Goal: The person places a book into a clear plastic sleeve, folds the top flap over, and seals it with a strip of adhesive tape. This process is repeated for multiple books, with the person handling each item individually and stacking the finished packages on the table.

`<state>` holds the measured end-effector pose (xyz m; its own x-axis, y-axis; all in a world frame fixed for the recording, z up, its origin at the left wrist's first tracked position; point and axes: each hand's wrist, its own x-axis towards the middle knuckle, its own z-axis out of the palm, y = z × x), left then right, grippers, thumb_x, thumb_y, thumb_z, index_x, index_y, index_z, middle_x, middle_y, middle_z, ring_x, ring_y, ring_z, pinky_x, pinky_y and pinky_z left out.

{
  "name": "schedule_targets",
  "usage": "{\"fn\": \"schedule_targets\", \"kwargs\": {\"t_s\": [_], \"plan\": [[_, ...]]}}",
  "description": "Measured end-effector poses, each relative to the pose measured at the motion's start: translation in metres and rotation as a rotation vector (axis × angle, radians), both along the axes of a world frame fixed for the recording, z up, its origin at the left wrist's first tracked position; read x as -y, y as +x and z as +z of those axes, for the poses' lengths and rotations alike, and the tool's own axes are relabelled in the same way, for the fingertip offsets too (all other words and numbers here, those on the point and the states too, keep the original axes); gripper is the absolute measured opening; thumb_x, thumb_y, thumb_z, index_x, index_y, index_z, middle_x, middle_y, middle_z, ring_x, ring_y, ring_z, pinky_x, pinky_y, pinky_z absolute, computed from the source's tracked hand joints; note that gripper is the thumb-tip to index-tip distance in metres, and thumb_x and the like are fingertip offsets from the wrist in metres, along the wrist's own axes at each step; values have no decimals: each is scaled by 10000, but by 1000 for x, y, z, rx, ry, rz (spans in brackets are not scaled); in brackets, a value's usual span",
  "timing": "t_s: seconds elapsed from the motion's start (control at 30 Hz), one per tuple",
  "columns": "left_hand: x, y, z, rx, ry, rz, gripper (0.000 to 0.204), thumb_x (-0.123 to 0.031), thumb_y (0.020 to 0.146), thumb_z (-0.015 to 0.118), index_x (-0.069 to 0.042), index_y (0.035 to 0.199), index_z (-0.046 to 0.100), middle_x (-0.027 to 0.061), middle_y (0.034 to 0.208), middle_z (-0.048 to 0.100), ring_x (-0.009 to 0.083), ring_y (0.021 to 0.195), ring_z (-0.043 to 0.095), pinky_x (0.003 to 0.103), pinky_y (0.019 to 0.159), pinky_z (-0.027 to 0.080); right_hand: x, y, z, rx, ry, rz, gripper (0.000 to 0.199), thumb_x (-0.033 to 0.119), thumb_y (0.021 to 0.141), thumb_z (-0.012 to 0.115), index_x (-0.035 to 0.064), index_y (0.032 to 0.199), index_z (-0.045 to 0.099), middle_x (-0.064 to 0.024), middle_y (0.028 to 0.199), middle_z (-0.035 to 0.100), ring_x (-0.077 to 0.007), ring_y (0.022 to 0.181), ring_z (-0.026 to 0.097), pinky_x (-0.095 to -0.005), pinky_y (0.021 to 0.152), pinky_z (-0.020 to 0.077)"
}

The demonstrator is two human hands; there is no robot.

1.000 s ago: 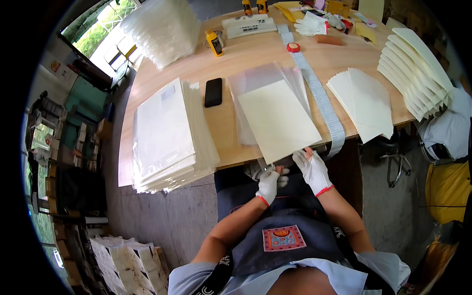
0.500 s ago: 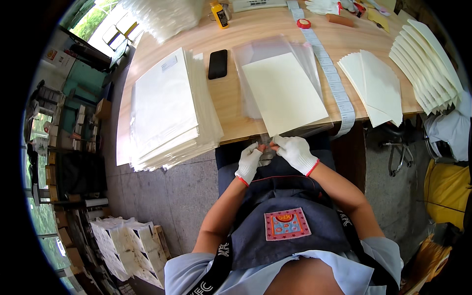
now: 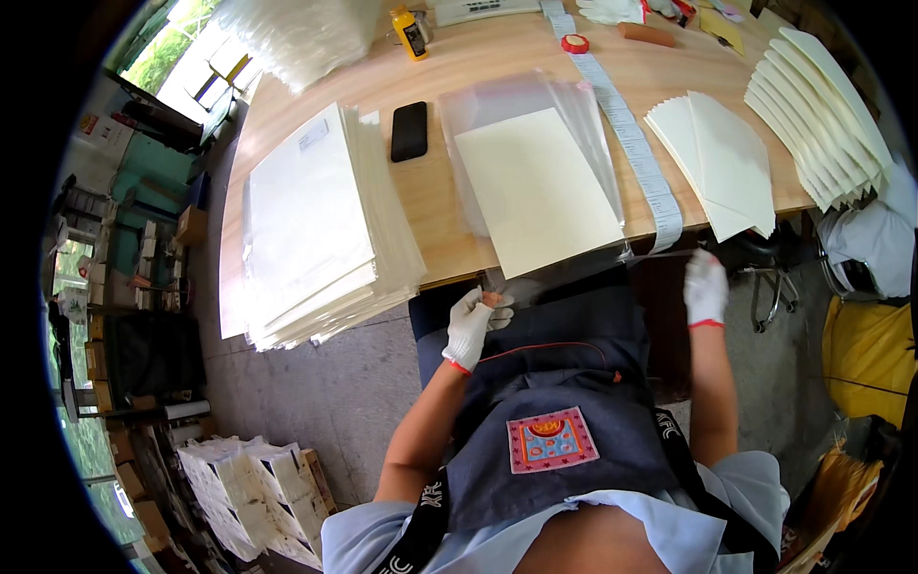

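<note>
A cream sheet of card (image 3: 540, 196) lies on or in a clear plastic bag (image 3: 564, 277) whose near edge hangs over the table's front edge. Gloved in white knit, my left hand (image 3: 470, 323) pinches the bag's near left corner, thumb and fingers closed. My right hand (image 3: 706, 287), also gloved and smeared a little by motion, is out past the bag's right corner. From that corner a thin clear strip (image 3: 662, 255) runs taut to my right fingertips, which are closed on it. More clear bags (image 3: 464, 105) lie beneath the card.
Left stands a tall stack of bagged cards (image 3: 311, 196), beside a black phone (image 3: 409, 132). Right of the bags run a label strip (image 3: 626, 120), fanned cards (image 3: 722, 163) and a larger card pile (image 3: 813, 115). A yellow bottle (image 3: 409, 33) stands far back.
My right hand has moved from beside my left hand out to the right, drawing the thin strip along the bag's edge. My left hand stays at the corner.
</note>
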<state>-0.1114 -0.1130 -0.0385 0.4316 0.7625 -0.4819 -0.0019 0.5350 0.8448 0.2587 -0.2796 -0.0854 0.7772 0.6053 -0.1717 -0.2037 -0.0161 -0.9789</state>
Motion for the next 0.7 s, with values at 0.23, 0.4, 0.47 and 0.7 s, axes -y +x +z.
{"fn": "schedule_targets", "kwargs": {"t_s": [0.23,0.4,0.47,0.7], "plan": [[2,-8,-5,-647,1338,25,236,-57,713,660,-59,938,591,69,912,625,188,623,601,302,547,474,91,-10,-22,1012,-1272,813,262,309,790,577,57,850,615,-161,861,638,-353,747,601,-463,719,461],[-8,20,1,-645,1598,-99,225,-65,621,704,-127,825,632,35,987,603,226,730,584,328,585,474,-48,-66,91,1549,-283,401,464,160,567,739,136,1001,578,-35,1020,558,-225,952,533,-351,838,411],[-14,25,3,-576,1631,-91,131,-88,635,705,-91,732,618,40,861,610,237,729,572,334,604,463,-71,-66,92,1522,-194,441,343,168,576,735,126,888,598,-22,964,566,-224,905,541,-352,780,425],[-8,27,-15,-421,825,274,158,-79,777,648,-43,709,511,39,656,511,120,564,455,265,522,374,-106,-71,56,1314,-279,439,183,240,727,639,90,735,535,-91,749,577,-296,721,556,-403,667,415]]}}
